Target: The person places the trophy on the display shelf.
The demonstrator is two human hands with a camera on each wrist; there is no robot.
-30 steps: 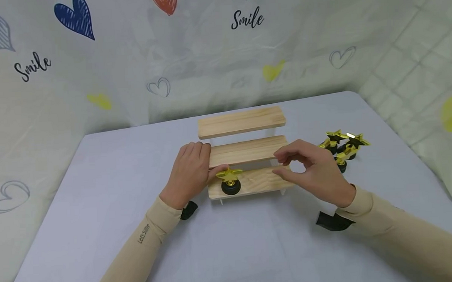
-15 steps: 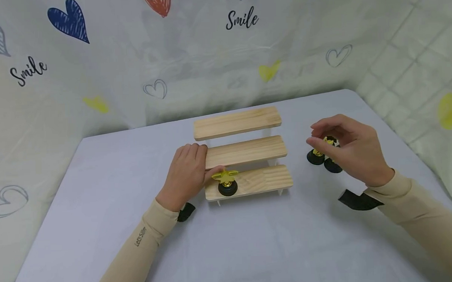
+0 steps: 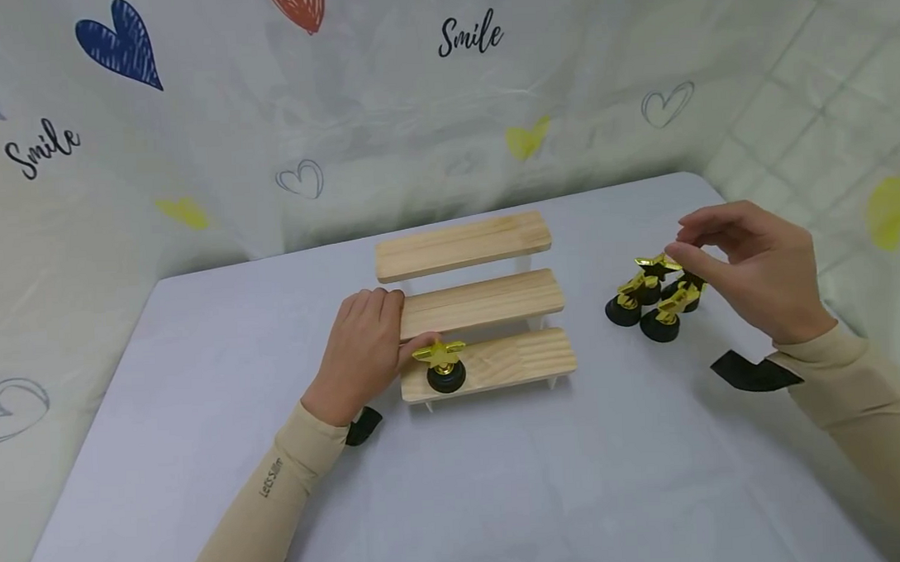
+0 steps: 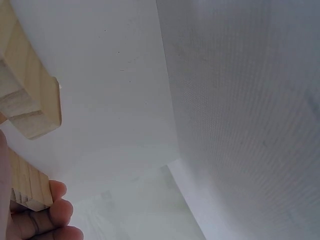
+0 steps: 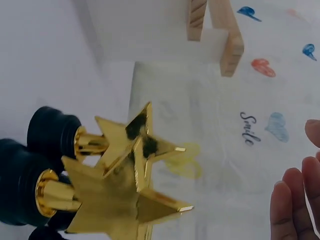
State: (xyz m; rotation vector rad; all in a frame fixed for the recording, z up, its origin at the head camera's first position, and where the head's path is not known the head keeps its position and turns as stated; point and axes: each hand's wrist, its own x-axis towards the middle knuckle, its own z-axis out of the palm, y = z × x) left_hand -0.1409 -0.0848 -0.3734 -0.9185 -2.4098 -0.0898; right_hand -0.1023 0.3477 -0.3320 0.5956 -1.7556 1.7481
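A three-step wooden display rack with white supports stands mid-table. My left hand grips the left end of its middle board; the left wrist view shows fingertips curled round the board's end. On the lowest board, just by the left thumb, one gold star trophy stands upright on its black round base. My right hand hovers beside a cluster of several similar star trophies, its fingers loosely bent and holding nothing. In the right wrist view the fingers are apart from the nearest gold star.
A white cloth covers the table. Behind it hangs a pale backdrop printed with hearts and "Smile" lettering. Black straps hang below both wrists.
My right hand has moved right from in front of the rack to the trophy cluster. The left hand keeps its grip on the rack. The head view has shifted slightly.
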